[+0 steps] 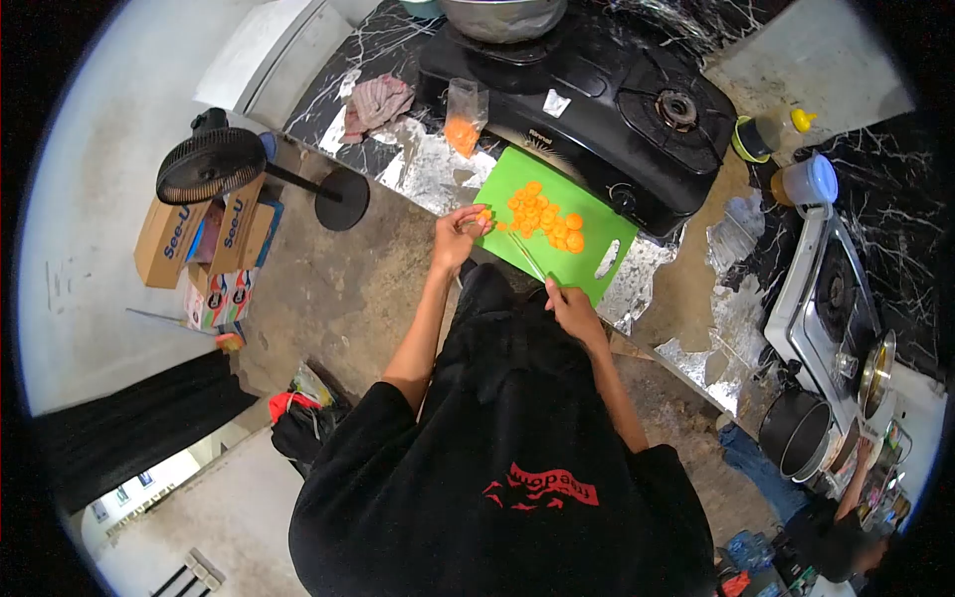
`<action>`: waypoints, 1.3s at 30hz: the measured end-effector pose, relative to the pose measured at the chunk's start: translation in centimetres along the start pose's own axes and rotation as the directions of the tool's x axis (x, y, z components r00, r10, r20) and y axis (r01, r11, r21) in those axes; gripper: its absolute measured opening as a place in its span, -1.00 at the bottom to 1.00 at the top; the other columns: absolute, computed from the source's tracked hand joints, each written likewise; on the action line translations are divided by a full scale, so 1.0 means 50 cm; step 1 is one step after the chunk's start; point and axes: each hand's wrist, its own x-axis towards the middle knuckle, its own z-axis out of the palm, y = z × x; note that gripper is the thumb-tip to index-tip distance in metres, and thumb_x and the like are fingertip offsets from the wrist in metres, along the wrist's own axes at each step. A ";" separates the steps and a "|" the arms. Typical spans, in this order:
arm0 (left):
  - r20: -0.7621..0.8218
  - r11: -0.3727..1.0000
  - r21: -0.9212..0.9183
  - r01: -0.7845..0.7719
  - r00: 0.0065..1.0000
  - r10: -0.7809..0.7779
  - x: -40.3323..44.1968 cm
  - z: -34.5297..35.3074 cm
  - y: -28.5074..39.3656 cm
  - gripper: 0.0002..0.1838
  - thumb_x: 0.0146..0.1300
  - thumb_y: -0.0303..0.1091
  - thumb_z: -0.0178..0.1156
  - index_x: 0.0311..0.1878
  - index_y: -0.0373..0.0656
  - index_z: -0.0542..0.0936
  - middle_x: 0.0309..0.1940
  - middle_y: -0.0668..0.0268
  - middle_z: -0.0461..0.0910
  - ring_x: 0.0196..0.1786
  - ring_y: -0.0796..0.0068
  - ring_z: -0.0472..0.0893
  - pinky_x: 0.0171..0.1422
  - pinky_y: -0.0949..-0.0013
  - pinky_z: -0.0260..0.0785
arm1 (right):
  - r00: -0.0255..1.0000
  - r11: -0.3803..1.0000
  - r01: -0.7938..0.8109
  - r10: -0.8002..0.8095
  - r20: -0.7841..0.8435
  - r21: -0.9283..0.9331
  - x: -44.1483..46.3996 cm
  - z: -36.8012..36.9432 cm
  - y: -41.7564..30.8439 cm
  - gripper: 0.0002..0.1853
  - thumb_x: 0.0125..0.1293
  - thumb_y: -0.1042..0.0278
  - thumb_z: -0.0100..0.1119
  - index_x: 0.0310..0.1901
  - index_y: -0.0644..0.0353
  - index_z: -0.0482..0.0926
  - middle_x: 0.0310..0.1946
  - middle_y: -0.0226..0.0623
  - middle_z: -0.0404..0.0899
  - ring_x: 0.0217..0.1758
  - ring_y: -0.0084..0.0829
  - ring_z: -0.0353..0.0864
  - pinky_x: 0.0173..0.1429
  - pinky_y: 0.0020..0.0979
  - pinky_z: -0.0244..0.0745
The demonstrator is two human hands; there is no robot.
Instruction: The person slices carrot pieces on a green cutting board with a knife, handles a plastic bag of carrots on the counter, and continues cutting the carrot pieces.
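Observation:
A green cutting board [507, 176] lies at the counter's front edge, with several orange carrot slices [546, 216] spread over its middle. At the board's left edge, my left hand [460, 235] pinches a small carrot piece [483, 215] between its fingertips. My right hand [575, 313] is closed around the handle of a knife [526, 256]. The blade points up and left across the board, its tip close to a slice near my left fingers. The handle is mostly hidden in my grip.
Behind the board stands a black gas stove [587, 129] with a metal pot [504, 18]. A plastic bag of orange bits [464, 121] and a cloth [378, 104] lie on the left. A fan [211, 164] stands on the floor. Another person [831, 537] is at lower right.

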 end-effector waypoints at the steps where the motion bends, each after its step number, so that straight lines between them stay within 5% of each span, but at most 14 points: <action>1: -0.010 1.000 -0.003 0.002 1.000 -0.002 -0.002 -0.001 -0.001 -0.73 0.22 -0.54 0.19 -0.03 -0.45 0.51 -0.17 0.13 0.58 -0.17 0.46 0.62 -0.02 0.46 0.53 | 1.000 1.000 0.004 -0.004 0.010 0.001 -0.002 -0.001 -0.012 -0.38 0.40 -0.12 -0.15 -0.45 0.39 0.54 -0.60 -0.12 0.55 -0.42 -0.22 0.60 -0.22 -0.23 0.42; 4: -0.014 0.999 0.049 0.006 1.000 -0.005 0.006 -0.007 -0.009 -0.75 0.22 -0.55 0.20 -0.03 -0.41 0.54 -0.18 0.15 0.58 -0.20 0.49 0.62 -0.08 0.52 0.52 | 1.000 1.000 -0.015 0.015 -0.005 -0.003 0.012 0.004 -0.017 -0.37 0.40 -0.12 -0.16 -0.46 0.41 0.53 -0.61 -0.11 0.56 -0.41 -0.18 0.60 -0.20 -0.21 0.43; 9: 0.042 0.854 0.520 -0.030 0.999 0.010 0.017 -0.028 -0.008 -0.75 0.18 -0.51 0.25 -0.06 -0.28 0.60 -0.30 0.22 0.66 -0.27 0.61 0.62 -0.26 0.51 0.45 | 0.996 0.996 -0.088 0.088 -0.005 0.010 0.030 0.022 -0.041 -0.35 0.40 -0.11 -0.17 -0.49 0.42 0.53 -0.59 -0.09 0.57 -0.39 -0.15 0.61 -0.17 -0.18 0.44; 11: 0.039 0.861 0.498 -0.100 0.995 0.094 0.024 -0.029 -0.010 -0.77 0.16 -0.50 0.26 -0.09 -0.28 0.61 -0.33 0.21 0.67 -0.30 0.62 0.61 -0.28 0.48 0.44 | 0.995 0.995 -0.099 0.099 0.000 0.004 0.040 0.035 -0.036 -0.35 0.40 -0.11 -0.17 -0.51 0.42 0.53 -0.59 -0.08 0.58 -0.38 -0.14 0.61 -0.16 -0.18 0.44; 13: 0.042 0.864 0.473 -0.172 0.984 0.173 0.029 -0.023 -0.011 -0.79 0.15 -0.48 0.27 -0.12 -0.28 0.63 -0.36 0.20 0.68 -0.33 0.62 0.61 -0.30 0.45 0.44 | 0.999 0.999 -0.043 0.043 0.020 0.003 0.051 0.044 -0.022 -0.40 0.41 -0.13 -0.16 -0.55 0.28 0.48 -0.80 -0.39 0.32 -0.77 -0.54 0.33 -0.69 -0.47 0.20; 14: 0.052 0.852 0.493 -0.177 0.983 0.174 0.031 -0.020 -0.010 -0.80 0.14 -0.47 0.27 -0.15 -0.28 0.64 -0.35 0.19 0.68 -0.36 0.59 0.61 -0.31 0.44 0.44 | 0.999 0.999 -0.049 0.049 0.016 -0.001 0.055 0.044 -0.016 -0.40 0.41 -0.13 -0.16 -0.55 0.28 0.48 -0.80 -0.39 0.32 -0.77 -0.54 0.33 -0.69 -0.47 0.20; 17: 0.069 0.823 0.555 -0.124 0.992 0.103 0.030 -0.013 0.022 -0.82 0.12 -0.45 0.29 -0.19 -0.26 0.67 -0.35 0.18 0.68 -0.41 0.54 0.61 -0.32 0.43 0.44 | 0.989 0.990 -0.135 0.138 0.053 -0.047 0.063 0.044 -0.021 -0.39 0.42 -0.13 -0.17 -0.55 0.28 0.48 -0.79 -0.37 0.35 -0.76 -0.53 0.36 -0.66 -0.45 0.24; 19: 0.078 0.799 0.597 -0.065 0.997 0.023 0.028 -0.012 0.035 -0.81 0.12 -0.43 0.30 -0.19 -0.25 0.68 -0.35 0.17 0.68 -0.43 0.52 0.61 -0.32 0.42 0.44 | 0.981 0.982 -0.189 0.190 0.028 -0.030 0.063 0.050 -0.018 -0.35 0.39 -0.16 -0.17 -0.48 0.35 0.60 -0.57 -0.08 0.60 -0.33 -0.10 0.63 -0.07 -0.19 0.45; 21: 0.129 0.762 0.629 -0.154 0.987 0.093 0.030 -0.011 0.037 -0.80 0.06 -0.51 0.29 -0.19 -0.26 0.67 -0.41 0.08 0.67 -0.39 0.38 0.67 -0.28 0.40 0.47 | 0.981 0.980 -0.191 0.193 0.036 -0.047 0.064 0.050 -0.013 -0.34 0.40 -0.16 -0.19 -0.49 0.35 0.60 -0.57 -0.08 0.60 -0.32 -0.09 0.63 -0.05 -0.18 0.45; 28: 0.145 0.792 0.598 -0.127 0.988 0.049 0.039 -0.021 0.032 -0.80 0.06 -0.51 0.29 -0.20 -0.25 0.67 -0.41 0.05 0.66 -0.40 0.36 0.68 -0.27 0.39 0.49 | 0.973 0.970 -0.230 0.229 -0.015 -0.077 0.053 0.066 -0.038 -0.35 0.43 -0.12 -0.25 -0.46 0.35 0.59 -0.57 -0.07 0.60 -0.33 -0.06 0.62 0.00 -0.13 0.43; 35: 0.207 0.767 0.613 -0.188 0.976 0.073 0.047 -0.048 0.039 -0.81 0.07 -0.44 0.31 -0.23 -0.28 0.68 -0.42 0.11 0.68 -0.42 0.47 0.65 -0.29 0.42 0.48 | 0.985 0.985 -0.163 0.159 -0.069 -0.053 0.050 0.089 -0.042 -0.41 0.42 -0.09 -0.22 -0.30 0.38 0.54 -0.59 -0.06 0.57 -0.33 -0.09 0.63 -0.11 -0.06 0.44; 39: 0.217 0.813 0.544 -0.209 0.970 0.105 0.067 -0.054 0.026 -0.80 0.09 -0.37 0.34 -0.24 -0.26 0.68 -0.48 0.18 0.68 -0.44 0.58 0.62 -0.33 0.48 0.46 | 0.980 0.981 -0.175 0.165 -0.115 -0.079 0.035 0.085 -0.043 -0.40 0.41 -0.09 -0.19 -0.24 0.45 0.52 -0.46 0.16 0.57 -0.25 0.11 0.57 -0.09 0.00 0.42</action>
